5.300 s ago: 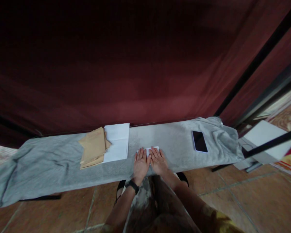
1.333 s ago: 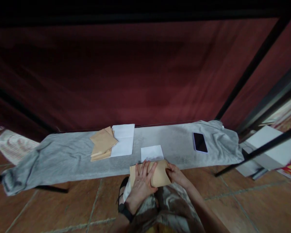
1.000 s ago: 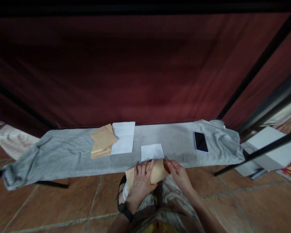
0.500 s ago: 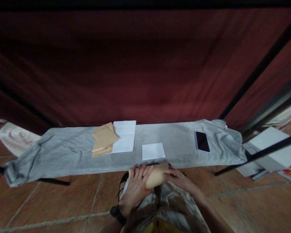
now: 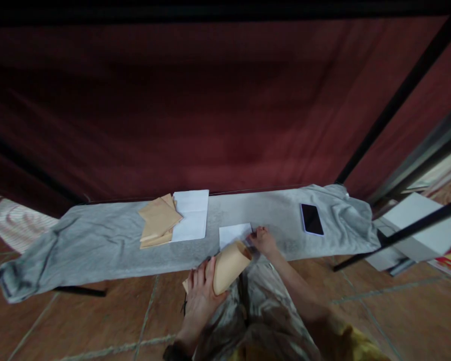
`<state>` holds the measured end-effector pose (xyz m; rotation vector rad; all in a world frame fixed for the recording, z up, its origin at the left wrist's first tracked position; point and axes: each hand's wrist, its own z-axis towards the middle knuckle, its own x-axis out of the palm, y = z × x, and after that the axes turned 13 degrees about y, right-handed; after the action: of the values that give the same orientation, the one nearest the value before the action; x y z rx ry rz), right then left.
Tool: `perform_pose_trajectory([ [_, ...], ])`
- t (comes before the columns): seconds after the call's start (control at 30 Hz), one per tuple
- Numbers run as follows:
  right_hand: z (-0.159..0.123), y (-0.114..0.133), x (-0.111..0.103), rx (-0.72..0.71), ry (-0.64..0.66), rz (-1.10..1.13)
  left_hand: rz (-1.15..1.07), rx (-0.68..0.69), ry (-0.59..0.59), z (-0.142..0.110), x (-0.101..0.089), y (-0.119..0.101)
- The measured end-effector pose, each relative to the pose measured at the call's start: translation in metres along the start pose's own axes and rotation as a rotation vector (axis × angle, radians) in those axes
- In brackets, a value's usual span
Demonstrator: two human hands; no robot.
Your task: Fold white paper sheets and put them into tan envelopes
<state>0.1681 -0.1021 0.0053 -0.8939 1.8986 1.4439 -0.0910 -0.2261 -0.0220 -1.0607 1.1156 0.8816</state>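
The left hand [image 5: 201, 296] has its grip closed on a brown envelope [image 5: 229, 268], thumb on the near side and the other fingers spread over it. The envelope is held above the person's lap, at the near edge of the bench [image 5: 274, 210]. It is bowed into a rounded shape and tilted, its mouth gaping toward the right hand [image 5: 262, 240].

The right hand is at the right edge of a white card [image 5: 233, 233], its fingers curled. That hand is blurred, so I cannot tell whether its grip pinches the card or only touches it. The card lies on the bench just beyond the envelope, which hides part of its near side.

A grey cloth [image 5: 93, 235] covers the bench, wrinkled at both ends. Left of the card, and apart from it, are white sheets [image 5: 191, 215], with a loose brown pile [image 5: 158, 218] overlapping their left side. A phone [image 5: 312, 219], dark screen up, lies well to the right of the card. A dark red curtain [image 5: 225, 115] hangs behind the bench, and brown tiles [image 5: 127, 316] show below.
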Motion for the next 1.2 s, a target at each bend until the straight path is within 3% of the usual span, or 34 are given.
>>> perform_pose_trajectory([
  [0.13,0.010,0.013,0.018,0.078,0.002,-0.050,0.048,-0.027,-0.046,-0.007,-0.003,0.008],
  [0.33,0.018,0.011,0.024,0.102,-0.028,0.038,0.094,-0.083,-0.081,-0.012,-0.004,0.022],
  [0.57,0.017,-0.005,0.030,-0.062,-0.165,0.371,0.154,-0.148,-0.061,-0.014,-0.007,0.029],
  [0.73,0.010,-0.025,0.011,-0.198,-0.269,0.636,0.119,-0.178,-0.045,-0.016,-0.012,0.030],
  [0.93,-0.016,-0.036,0.004,-0.324,-0.185,0.740,0.037,-0.175,-0.005,-0.011,-0.009,0.027],
  [1.2,-0.023,-0.053,-0.008,-0.383,0.001,0.624,0.022,-0.217,0.113,-0.007,-0.001,0.025],
])
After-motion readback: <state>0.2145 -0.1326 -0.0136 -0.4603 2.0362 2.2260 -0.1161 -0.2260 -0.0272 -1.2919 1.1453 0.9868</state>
